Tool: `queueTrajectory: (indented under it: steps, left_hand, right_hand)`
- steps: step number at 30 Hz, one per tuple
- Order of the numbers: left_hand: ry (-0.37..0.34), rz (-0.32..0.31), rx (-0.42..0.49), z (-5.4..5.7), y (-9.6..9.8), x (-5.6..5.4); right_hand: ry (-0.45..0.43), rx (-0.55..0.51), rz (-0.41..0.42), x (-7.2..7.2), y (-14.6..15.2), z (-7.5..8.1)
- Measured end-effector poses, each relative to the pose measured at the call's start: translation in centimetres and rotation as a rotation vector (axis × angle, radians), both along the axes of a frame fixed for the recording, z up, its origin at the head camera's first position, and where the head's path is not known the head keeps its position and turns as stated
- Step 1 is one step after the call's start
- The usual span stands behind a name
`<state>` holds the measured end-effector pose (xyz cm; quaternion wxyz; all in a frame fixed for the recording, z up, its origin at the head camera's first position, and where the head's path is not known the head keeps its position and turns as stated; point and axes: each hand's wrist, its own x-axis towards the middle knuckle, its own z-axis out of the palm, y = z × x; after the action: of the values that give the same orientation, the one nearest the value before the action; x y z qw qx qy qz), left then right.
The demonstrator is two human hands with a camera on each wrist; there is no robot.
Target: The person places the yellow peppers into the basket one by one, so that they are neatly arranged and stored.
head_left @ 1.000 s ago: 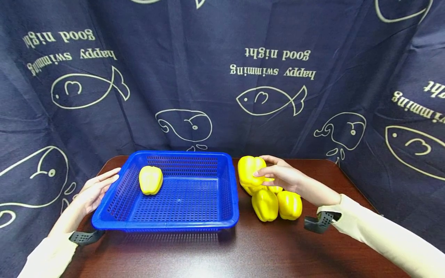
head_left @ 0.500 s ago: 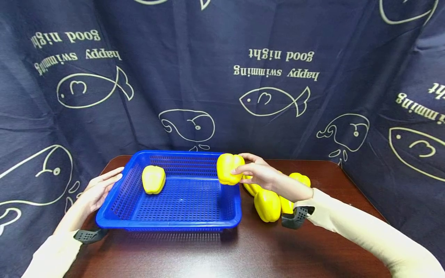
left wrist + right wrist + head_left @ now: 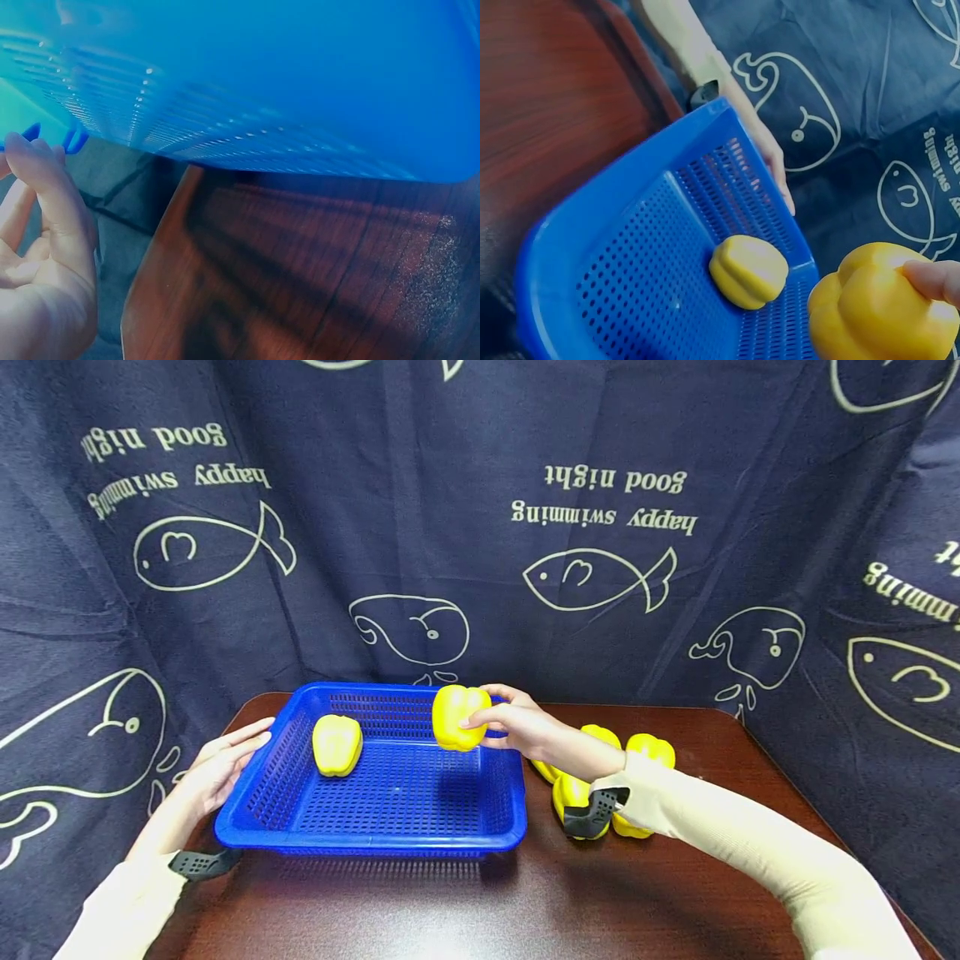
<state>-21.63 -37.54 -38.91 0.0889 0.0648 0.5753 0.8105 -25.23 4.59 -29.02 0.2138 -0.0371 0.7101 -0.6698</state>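
Observation:
A yellow bell pepper (image 3: pixel 454 718) is in my right hand (image 3: pixel 517 727), pinched between thumb and fingers over the right rear part of a blue plastic basket (image 3: pixel 360 841). The right wrist view shows this bell pepper (image 3: pixel 877 315) close up, with one fingertip on it. Another yellow bell pepper (image 3: pixel 337 746) lies inside the basket at the left rear. At the basket's left side, my left hand (image 3: pixel 213 772) touches the rim with extended fingers. In the left wrist view, the left hand's fingertips (image 3: pixel 26 150) meet the basket's edge.
Several more yellow bell peppers (image 3: pixel 651 748) lie grouped to the right of the basket, partly hidden by my right forearm. Everything rests on a dark reddish-brown table (image 3: pixel 360 910). A dark blue curtain (image 3: pixel 480 527) with fish drawings hangs right behind the table.
My right hand has carried a bell pepper leftward from the pile on the right to over the basket. The left hand stays at the basket's rim. The view has shifted slightly.

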Motion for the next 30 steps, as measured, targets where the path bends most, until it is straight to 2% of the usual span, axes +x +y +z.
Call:
queueTrajectory:
  steps: [8,23,30]
  left_hand:
    - [-0.034,0.045,-0.038,-0.1,-0.2,-0.1]
    - [-0.035,0.054,-0.031,-0.1,0.0,-0.1]
    - [-0.033,0.067,-0.043,-0.3,0.0,-0.3]
  right_hand:
    - [0.009,-0.005,-0.005,-0.8,-2.5,-0.4]
    - [-0.032,-0.024,-0.025,-2.5,-6.6,-2.1]
    - [-0.037,0.005,-0.044,-3.2,-8.1,-3.3]
